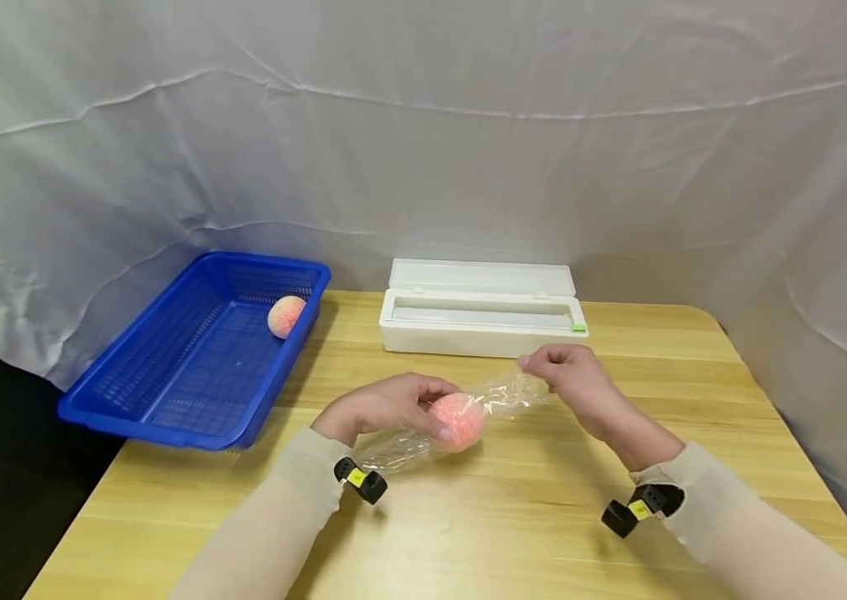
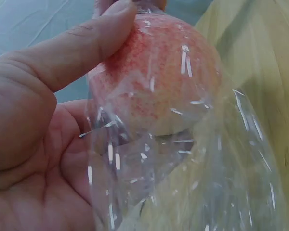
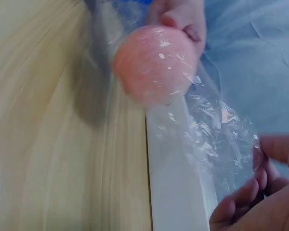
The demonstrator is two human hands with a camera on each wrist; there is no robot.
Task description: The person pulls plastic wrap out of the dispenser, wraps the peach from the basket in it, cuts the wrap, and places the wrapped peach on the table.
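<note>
A round pink-and-cream peach (image 1: 459, 422) is wrapped in clear plastic film (image 1: 502, 395), held a little above the wooden table. My left hand (image 1: 393, 406) grips the peach from its left side, thumb across the front, as the left wrist view shows. Loose film (image 2: 183, 178) hangs from the peach past that palm. With thumb and fingertips my right hand (image 1: 577, 379) pinches the film's other end, drawn out to the right of the peach. In the right wrist view the film (image 3: 216, 125) stretches between the peach (image 3: 156, 65) and the right fingers.
A blue plastic basket (image 1: 273, 408) stands at the table's left, with another peach (image 1: 287, 317) against its right wall. At the back, a long white box (image 1: 461, 340) has its lid (image 1: 482, 277) raised. Pale curtains (image 1: 423, 167) hang behind the table.
</note>
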